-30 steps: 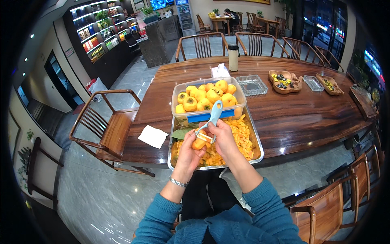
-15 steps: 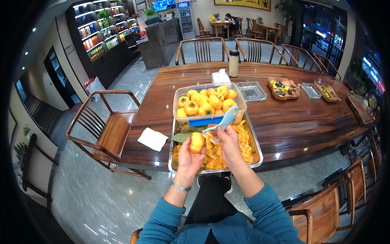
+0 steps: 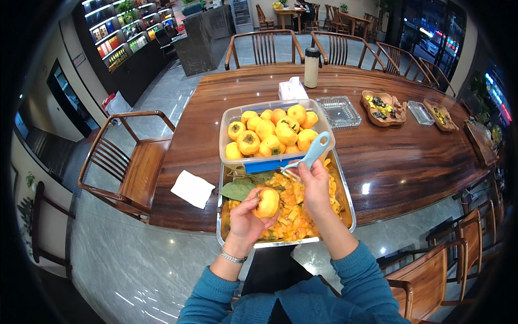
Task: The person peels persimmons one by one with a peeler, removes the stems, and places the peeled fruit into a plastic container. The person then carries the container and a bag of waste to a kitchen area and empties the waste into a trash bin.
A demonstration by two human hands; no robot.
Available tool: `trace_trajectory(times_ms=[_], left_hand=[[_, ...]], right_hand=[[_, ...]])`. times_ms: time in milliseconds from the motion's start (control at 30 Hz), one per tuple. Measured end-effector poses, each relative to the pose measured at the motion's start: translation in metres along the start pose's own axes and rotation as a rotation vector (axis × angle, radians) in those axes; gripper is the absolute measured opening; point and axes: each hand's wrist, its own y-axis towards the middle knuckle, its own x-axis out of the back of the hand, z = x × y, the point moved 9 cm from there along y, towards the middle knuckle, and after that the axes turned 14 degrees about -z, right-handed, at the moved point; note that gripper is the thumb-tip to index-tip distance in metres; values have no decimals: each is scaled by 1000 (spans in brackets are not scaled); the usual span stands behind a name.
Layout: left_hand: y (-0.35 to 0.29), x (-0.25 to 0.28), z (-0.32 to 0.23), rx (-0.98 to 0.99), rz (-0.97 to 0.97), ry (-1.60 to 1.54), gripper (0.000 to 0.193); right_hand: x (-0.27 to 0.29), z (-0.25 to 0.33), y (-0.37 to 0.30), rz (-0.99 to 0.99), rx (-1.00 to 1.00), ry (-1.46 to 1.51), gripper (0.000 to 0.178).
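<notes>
Wooden table [image 3: 388, 151]: left hand [image 3: 245, 218] grips persimmon [image 3: 267, 202], right hand [image 3: 315, 186] peeler [image 3: 310, 155].

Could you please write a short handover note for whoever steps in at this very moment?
Left hand: holds an orange fruit over the metal tray.
Right hand: holds a blue peeler, lifted just clear of the fruit.
Tub behind the tray: full of whole fruit with their stalk caps on.
Done: the tray holds a heap of peelings and some leaves.
Left: the fruit in hand, then those in the tub.
</notes>
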Motion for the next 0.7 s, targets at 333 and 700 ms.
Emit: trace_trajectory(times_ms=[333,700], left_hand=[[-9,-4,-19,-132,-217,300,35],[-8,-7,-8,-146,-126,459,41]], right_hand=[[-6,21,-20,237,-93,57,19],[-17,-1,-35,281,-346,75,14]])
